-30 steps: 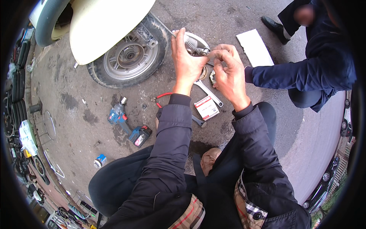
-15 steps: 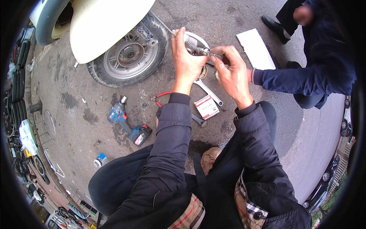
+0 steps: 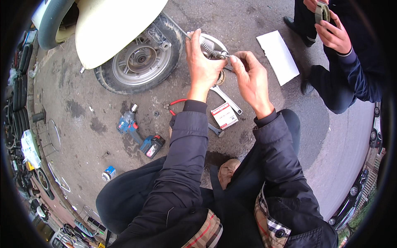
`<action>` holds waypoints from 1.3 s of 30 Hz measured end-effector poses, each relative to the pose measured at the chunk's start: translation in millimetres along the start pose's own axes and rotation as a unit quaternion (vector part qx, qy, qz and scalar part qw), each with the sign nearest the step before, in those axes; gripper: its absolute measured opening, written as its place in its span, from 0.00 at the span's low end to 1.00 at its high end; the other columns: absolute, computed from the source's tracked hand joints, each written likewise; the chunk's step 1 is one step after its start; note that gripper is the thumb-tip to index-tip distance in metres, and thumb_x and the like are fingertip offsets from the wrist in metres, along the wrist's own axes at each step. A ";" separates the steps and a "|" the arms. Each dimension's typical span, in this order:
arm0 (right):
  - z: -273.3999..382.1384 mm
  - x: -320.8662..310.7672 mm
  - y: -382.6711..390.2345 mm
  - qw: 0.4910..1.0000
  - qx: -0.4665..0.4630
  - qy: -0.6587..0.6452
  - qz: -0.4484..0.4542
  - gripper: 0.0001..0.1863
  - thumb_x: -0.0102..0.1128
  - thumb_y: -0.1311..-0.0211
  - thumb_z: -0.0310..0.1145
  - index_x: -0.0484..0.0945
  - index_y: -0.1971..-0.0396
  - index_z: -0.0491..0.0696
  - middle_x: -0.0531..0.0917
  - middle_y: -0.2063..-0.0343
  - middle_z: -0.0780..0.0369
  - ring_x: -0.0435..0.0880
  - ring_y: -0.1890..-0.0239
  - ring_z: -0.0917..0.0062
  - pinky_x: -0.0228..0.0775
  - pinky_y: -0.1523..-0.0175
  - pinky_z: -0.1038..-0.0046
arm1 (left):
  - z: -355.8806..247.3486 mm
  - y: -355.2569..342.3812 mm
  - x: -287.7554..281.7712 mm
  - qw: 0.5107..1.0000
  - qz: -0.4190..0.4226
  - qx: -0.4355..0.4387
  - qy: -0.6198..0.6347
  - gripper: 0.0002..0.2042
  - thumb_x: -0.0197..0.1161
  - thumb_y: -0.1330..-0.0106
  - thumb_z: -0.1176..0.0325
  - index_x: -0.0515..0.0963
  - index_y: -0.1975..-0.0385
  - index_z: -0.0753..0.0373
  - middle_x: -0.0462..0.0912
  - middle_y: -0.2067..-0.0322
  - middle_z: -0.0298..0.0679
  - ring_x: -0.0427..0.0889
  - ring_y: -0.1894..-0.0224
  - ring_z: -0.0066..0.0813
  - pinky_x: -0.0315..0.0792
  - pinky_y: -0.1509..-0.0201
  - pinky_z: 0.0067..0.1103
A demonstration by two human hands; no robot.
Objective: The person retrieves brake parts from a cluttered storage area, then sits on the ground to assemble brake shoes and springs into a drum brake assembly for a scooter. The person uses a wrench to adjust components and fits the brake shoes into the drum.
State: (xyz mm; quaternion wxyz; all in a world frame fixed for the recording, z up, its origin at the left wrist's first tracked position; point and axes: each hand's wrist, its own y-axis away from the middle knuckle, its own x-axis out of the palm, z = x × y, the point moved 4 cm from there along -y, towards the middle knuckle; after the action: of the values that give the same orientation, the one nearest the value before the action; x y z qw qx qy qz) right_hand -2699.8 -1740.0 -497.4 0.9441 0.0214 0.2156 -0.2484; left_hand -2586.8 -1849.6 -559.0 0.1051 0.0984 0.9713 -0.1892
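My left hand (image 3: 202, 71) is closed around a brake cable with a coil spring (image 3: 210, 50) on it, thumb and fingers near the metal fitting at its end. Against the cable's thin tip, my right hand (image 3: 251, 78) pinches with thumb and forefinger. Partly hidden behind my hands is a silver round wheel part (image 3: 215, 41). Left of them, a scooter wheel with a black tyre (image 3: 140, 60) rests under a cream body panel (image 3: 111, 29). A ring-shaped part (image 3: 221, 77) shows just below my hands.
On the ground lie an adjustable wrench (image 3: 227, 99), red-handled pliers (image 3: 177, 101), a red-and-white box (image 3: 224, 116), a cordless impact wrench (image 3: 138, 134) and a blue can (image 3: 108, 173). A white sheet (image 3: 278, 58) lies right. Beyond it, a person's hands hold a round part (image 3: 321, 12).
The other person's arm has drawn back from behind my right hand, and their hands now hold a round part at the upper right. My right hand has shifted slightly; my left stays put.
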 end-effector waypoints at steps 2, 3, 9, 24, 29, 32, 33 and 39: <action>11.8 -0.3 1.6 0.983 -0.166 0.064 -0.048 0.14 0.69 0.33 0.28 0.81 0.50 0.41 0.82 0.55 0.55 0.85 0.58 0.70 0.79 0.54 0.69 | -0.3 -0.3 0.9 1.000 -0.001 0.007 -0.007 0.52 0.83 0.59 0.70 0.64 0.28 0.65 0.70 0.35 0.58 0.71 0.31 0.60 0.69 0.29 0.44; 11.8 -0.7 2.5 0.982 -0.169 0.061 -0.057 0.13 0.67 0.33 0.26 0.81 0.51 0.41 0.82 0.55 0.55 0.85 0.59 0.69 0.79 0.53 0.69 | 0.4 0.0 1.1 1.000 0.003 0.001 -0.006 0.52 0.83 0.59 0.70 0.64 0.28 0.65 0.69 0.34 0.58 0.71 0.31 0.60 0.69 0.28 0.44; 7.1 -0.6 2.2 0.992 -0.107 0.067 -0.030 0.18 0.67 0.38 0.23 0.80 0.47 0.43 0.81 0.54 0.55 0.84 0.55 0.67 0.78 0.50 0.67 | 2.9 1.0 1.1 1.000 0.007 -0.011 0.008 0.52 0.83 0.59 0.70 0.64 0.28 0.65 0.69 0.35 0.59 0.70 0.31 0.60 0.68 0.28 0.45; 8.4 -9.1 3.6 0.984 -0.137 0.099 -0.050 0.14 0.69 0.36 0.27 0.86 0.50 0.46 0.79 0.43 0.53 0.82 0.41 0.59 0.77 0.39 0.61 | -1.7 0.8 -0.9 1.000 0.002 0.004 0.004 0.50 0.82 0.59 0.71 0.65 0.29 0.67 0.71 0.37 0.55 0.73 0.34 0.58 0.70 0.30 0.43; 5.0 -4.9 4.2 0.994 -0.096 0.037 -0.034 0.16 0.68 0.35 0.25 0.85 0.48 0.47 0.79 0.48 0.55 0.83 0.47 0.68 0.81 0.56 0.72 | -3.7 -0.2 -1.3 1.000 -0.003 0.010 0.012 0.50 0.81 0.59 0.71 0.65 0.29 0.67 0.71 0.38 0.55 0.73 0.34 0.58 0.70 0.31 0.43; 8.8 -3.5 5.0 0.990 -0.137 0.009 -0.025 0.18 0.69 0.35 0.25 0.82 0.45 0.44 0.80 0.52 0.57 0.84 0.51 0.73 0.81 0.59 0.73 | -4.3 0.6 -2.5 1.000 0.000 0.002 0.005 0.50 0.81 0.59 0.71 0.65 0.29 0.67 0.71 0.39 0.55 0.73 0.35 0.58 0.70 0.31 0.43; 8.8 -3.6 4.9 0.991 -0.130 0.024 -0.027 0.18 0.69 0.35 0.25 0.81 0.45 0.43 0.80 0.54 0.57 0.84 0.52 0.74 0.80 0.60 0.73 | -3.8 1.1 -3.0 1.000 0.003 -0.008 0.004 0.49 0.81 0.58 0.71 0.65 0.29 0.67 0.71 0.39 0.55 0.73 0.35 0.58 0.70 0.31 0.44; 7.7 -2.3 7.0 0.998 -0.058 -0.012 -0.011 0.19 0.68 0.35 0.24 0.78 0.44 0.42 0.81 0.55 0.59 0.84 0.71 0.81 0.80 0.65 0.77 | -3.6 0.7 -3.3 1.000 0.001 0.003 -0.015 0.54 0.88 0.60 0.67 0.65 0.28 0.66 0.73 0.39 0.51 0.75 0.36 0.49 0.70 0.30 0.38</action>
State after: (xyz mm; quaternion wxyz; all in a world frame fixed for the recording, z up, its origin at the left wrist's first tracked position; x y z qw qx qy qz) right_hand -2695.1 -1734.0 -489.9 0.9434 -0.0392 0.2187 -0.2463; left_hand -2584.1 -1848.1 -555.2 0.1193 0.0967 0.9690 -0.1934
